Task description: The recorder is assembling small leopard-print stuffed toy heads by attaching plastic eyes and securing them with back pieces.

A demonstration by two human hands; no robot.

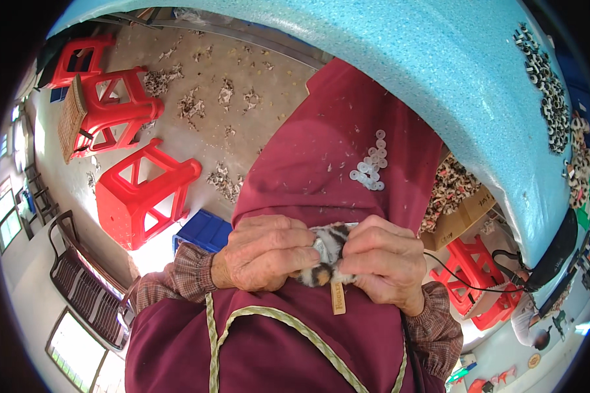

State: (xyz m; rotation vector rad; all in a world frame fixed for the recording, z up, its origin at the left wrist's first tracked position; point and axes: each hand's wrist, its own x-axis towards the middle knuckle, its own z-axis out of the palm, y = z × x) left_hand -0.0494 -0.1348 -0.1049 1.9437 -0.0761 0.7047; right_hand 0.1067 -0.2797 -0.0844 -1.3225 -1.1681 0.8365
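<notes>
A small piece of plush (331, 245) in white, grey, black and orange fur is held in front of my lap. A tan tag (338, 298) hangs from its lower edge. My left hand (265, 252) is closed on the plush's left side, with the fingers curled. From the right, my right hand (383, 259) pinches its other side. The fingers cover much of the piece, so its full shape is hidden. Several small translucent white plastic discs (370, 164) lie on the maroon apron (295, 164) over my lap, beyond my hands.
A light blue covered table (439, 65) curves over the far right, with rows of small dark-and-white pieces (544, 85). Below its edge stands a cardboard box (469, 219) of plush pieces. Red stools (141, 193) and a blue bin (203, 230) stand left; plush heaps (191, 105) lie on the floor.
</notes>
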